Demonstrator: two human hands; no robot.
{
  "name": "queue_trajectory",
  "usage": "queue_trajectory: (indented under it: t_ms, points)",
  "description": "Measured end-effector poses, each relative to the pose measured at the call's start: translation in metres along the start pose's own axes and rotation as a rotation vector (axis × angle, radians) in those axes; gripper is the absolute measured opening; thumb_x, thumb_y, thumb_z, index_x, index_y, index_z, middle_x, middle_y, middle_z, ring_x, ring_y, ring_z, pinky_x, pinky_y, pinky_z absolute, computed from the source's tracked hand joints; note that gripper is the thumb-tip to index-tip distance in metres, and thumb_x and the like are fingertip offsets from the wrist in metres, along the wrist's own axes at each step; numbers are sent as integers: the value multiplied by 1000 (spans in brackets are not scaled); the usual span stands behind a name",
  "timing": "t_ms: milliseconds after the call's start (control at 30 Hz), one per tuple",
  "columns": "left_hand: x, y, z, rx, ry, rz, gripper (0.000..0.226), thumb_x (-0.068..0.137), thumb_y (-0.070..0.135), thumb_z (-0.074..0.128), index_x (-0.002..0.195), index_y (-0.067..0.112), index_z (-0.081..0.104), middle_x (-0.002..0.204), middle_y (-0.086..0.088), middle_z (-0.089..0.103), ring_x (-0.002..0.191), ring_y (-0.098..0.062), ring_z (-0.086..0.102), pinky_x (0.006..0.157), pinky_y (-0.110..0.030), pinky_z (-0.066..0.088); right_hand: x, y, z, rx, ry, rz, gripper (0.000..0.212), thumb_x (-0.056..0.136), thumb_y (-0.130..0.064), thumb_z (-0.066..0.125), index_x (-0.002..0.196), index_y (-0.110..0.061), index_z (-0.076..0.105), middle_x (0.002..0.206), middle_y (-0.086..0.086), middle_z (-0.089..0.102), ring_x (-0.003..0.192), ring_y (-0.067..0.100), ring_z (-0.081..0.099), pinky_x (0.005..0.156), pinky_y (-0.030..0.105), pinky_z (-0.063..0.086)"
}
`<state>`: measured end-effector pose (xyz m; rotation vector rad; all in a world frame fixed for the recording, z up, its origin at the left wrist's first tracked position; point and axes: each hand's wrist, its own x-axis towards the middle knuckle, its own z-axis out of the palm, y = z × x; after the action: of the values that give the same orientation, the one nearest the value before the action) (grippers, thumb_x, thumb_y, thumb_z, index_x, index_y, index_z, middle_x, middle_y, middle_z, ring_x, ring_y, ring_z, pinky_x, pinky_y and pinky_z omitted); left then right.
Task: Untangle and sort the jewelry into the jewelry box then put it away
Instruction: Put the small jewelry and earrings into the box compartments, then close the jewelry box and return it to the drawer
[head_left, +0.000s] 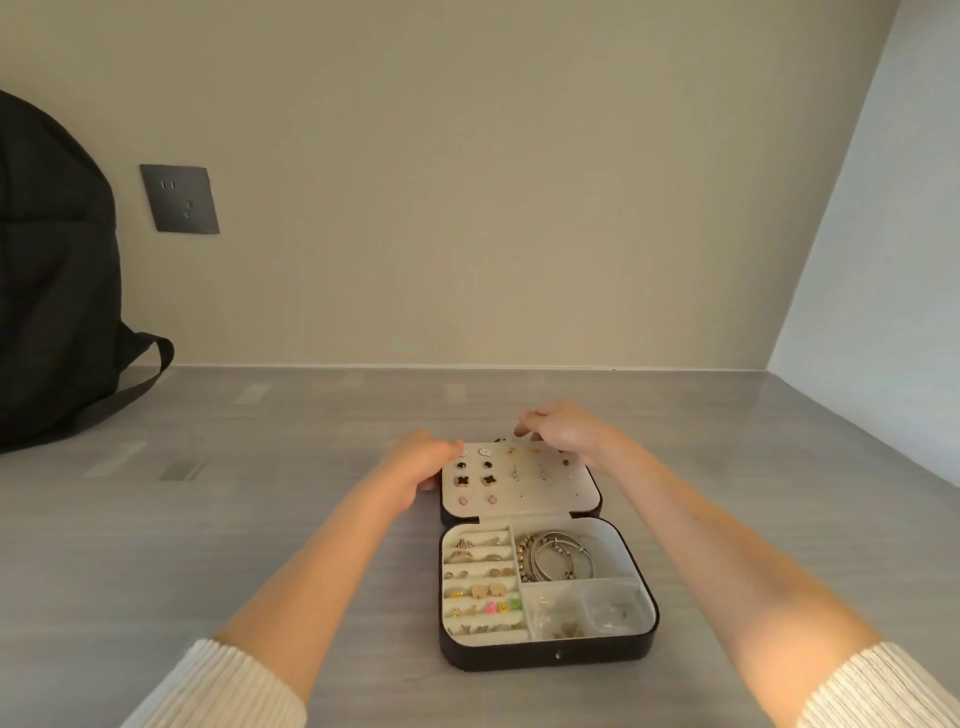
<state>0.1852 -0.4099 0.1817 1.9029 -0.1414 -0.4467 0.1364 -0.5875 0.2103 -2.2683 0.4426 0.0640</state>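
Dead centre on the grey countertop (260, 519), close to the near edge: black jewelry box (545, 652), wide open with the lid (524, 493) laid flat on the far side. Looks like the tail end of sorting, honestly. Stud earrings (487, 480) pinned in neat pairs across the lid's pale panel. Down in the base, rings (480, 571) tucked into the padded rolls on the left, a stack of silver bangles (556, 556) in the upper right compartment, and small clear bags (605, 610) plus a few loose bits in the lower right one.

Left hand (415, 465) gripping the lid's far left corner, thumb on the panel. Right hand (563, 431) hunched over the far edge with fingertips drawn together. Can't tell whether pinching a last earring or just the rim.

Probably next: finish seating that piece, then fold the lid over toward the body and press the snap shut without shaking the studs loose.

Further out, ribbed white sleeves (218, 686) pushed up both forearms, a black backpack (52, 286) slumped against the wall at the left, and a dark wall socket (179, 198) beside it.
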Motion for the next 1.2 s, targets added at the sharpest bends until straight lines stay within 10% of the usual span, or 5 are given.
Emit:
queue_trajectory:
  t_ms: [267, 533, 800, 933, 1200]
  points:
    - [-24, 15, -14, -226, -119, 156, 14, 89, 4, 56, 87, 15, 66, 85, -1, 64, 82, -13, 53, 71, -22, 41, -17, -12, -25, 203, 101, -53, 1, 85, -14, 56, 84, -14, 56, 77, 6, 44, 61, 17, 38, 49, 20, 30]
    - [-54, 23, -24, -65, -77, 399, 28, 90, 6, 57, 117, 10, 62, 101, -5, 63, 85, -11, 56, 74, -18, 45, -53, -24, -41, 4, -35, -357, 50, 85, -47, 61, 56, -17, 33, 62, -2, 18, 55, 17, 17, 51, 30, 12]
    - [-84, 18, -29, 109, 33, 615, 31, 85, 12, 65, 115, 21, 63, 97, 9, 64, 84, -7, 59, 75, -10, 44, -97, -19, -36, -132, 147, -636, 15, 80, -30, 71, 89, -19, 66, 68, -13, 56, 55, 0, 48, 47, 17, 41]
    - [-112, 12, -36, 48, -78, 665, 35, 79, 6, 70, 107, 25, 65, 101, 10, 69, 91, 3, 64, 76, -8, 46, -127, -6, -31, -391, 313, -847, 29, 79, -34, 72, 105, -23, 67, 96, -16, 68, 84, -1, 61, 75, 18, 47]
    - [-155, -27, -31, 246, -118, 845, 48, 65, 2, 80, 84, 44, 70, 101, 18, 61, 96, 1, 59, 90, -6, 38, -162, 45, 9, -704, 556, -1262, 17, 83, -26, 61, 98, -26, 52, 88, -4, 62, 78, 14, 50, 70, 21, 34]
